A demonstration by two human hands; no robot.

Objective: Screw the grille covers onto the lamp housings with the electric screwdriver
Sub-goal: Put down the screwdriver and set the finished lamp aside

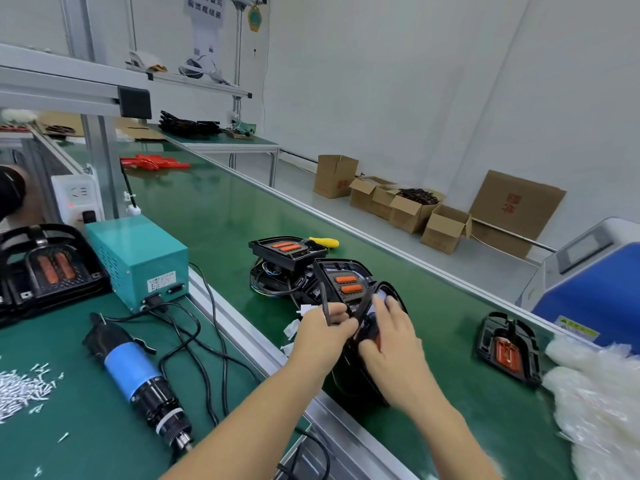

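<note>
L hand [323,329] pinched black grille cover [327,299]; R hand [389,336] gripped lamp housing [360,368] on green belt [214,216]. Electric screwdriver [138,377] lay on bench w/ screws [22,389].

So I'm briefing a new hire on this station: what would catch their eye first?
Both hands, left hand and right hand, grip a black lamp housing on the green conveyor belt. The blue electric screwdriver lies unused on the bench at left, beside a screw pile.

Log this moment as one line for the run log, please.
phase: picking up part | left hand: grips lamp housing on the conveyor belt | right hand: holds same housing | electric screwdriver: lying untouched on bench
</note>
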